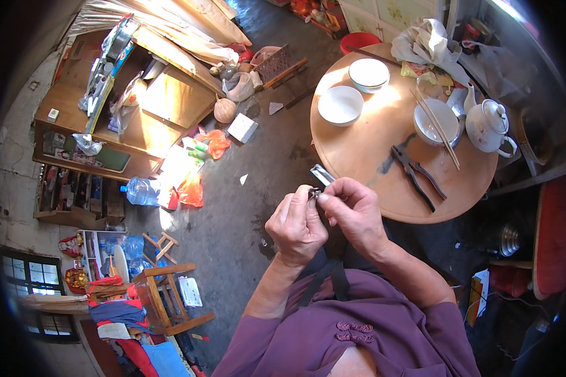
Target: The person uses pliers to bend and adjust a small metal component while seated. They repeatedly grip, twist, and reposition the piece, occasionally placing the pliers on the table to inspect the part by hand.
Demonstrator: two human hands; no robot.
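Both hands meet in front of my chest, just off the near-left edge of the round table. My left hand (297, 223) is closed, thumb and fingers pinched on a small dark metal piece (314, 193). My right hand (357, 217) pinches the same piece from the other side. Just beyond the fingertips is a shiny, narrow metal strip (322, 175); I cannot tell whether it is joined to the held piece. Fingers hide most of that piece. Pliers (415, 174) with dark handles lie spread on the table, to the right of my hands.
The round wooden table (371, 160) bears white bowls (340, 105), chopsticks (435, 125) across another bowl, and a white teapot (486, 119). Beyond it stands a red basin (360, 42). A wooden cabinet (170, 103), a large plastic bottle (143, 191) and a wooden chair (163, 292) are leftward.
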